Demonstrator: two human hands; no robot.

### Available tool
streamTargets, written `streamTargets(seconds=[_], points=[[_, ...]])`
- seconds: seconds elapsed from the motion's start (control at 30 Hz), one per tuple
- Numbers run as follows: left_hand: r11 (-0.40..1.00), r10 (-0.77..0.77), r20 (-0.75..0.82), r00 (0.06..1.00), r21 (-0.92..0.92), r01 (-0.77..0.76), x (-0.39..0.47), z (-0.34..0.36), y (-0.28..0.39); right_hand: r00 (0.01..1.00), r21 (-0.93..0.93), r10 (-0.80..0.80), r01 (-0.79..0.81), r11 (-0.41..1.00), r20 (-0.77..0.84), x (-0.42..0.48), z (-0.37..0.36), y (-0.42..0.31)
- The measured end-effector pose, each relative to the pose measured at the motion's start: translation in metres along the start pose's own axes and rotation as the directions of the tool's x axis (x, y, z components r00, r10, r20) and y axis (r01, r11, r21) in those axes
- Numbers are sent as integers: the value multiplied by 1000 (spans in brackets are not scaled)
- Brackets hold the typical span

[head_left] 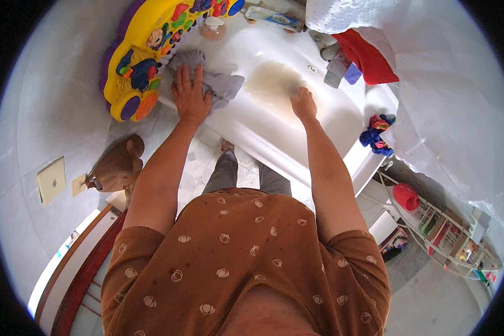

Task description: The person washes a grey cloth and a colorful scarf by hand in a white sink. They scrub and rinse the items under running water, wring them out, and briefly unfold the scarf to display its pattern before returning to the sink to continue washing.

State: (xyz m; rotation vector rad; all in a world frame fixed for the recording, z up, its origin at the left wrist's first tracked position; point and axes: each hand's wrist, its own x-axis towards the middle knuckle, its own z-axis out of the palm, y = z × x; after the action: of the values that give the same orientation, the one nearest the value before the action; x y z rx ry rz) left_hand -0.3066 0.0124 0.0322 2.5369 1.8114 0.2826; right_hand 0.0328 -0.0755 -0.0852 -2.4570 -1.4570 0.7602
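Observation:
A white bathtub (252,126) lies before me, with cloudy brownish water (273,84) in its basin. My left hand (191,96) rests with fingers apart on a crumpled grey cloth (224,84) at the tub's left end. The fingers of my right hand (304,103) dip into the cloudy water near its right side; their tips are hidden, and whether they hold anything cannot be told. A colourful yellow toy keyboard (119,88) stands on edge beside the cloth, touching the wall side. A pump bottle (213,29) stands beyond it.
At the far rim lies a clear package (273,17). Grey and blue pieces (353,74) and a red cloth (367,59) are at the upper right, beside a white plastic curtain (441,96). Small colourful cloths (378,134) lie on the right rim. A wire rack (441,229) stands lower right.

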Motion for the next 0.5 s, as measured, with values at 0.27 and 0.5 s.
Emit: streamTargets(seconds=[0.27, 0.5], points=[[1000, -19, 0, 1000, -21, 19, -4, -3, -1, 998, -202, 69, -67, 977, 3, -105, -43, 42], [999, 4, -39, 999, -33, -5, -9, 1, -2, 929, -350, 228, -325, 878, -291, -212, -85, 73]])
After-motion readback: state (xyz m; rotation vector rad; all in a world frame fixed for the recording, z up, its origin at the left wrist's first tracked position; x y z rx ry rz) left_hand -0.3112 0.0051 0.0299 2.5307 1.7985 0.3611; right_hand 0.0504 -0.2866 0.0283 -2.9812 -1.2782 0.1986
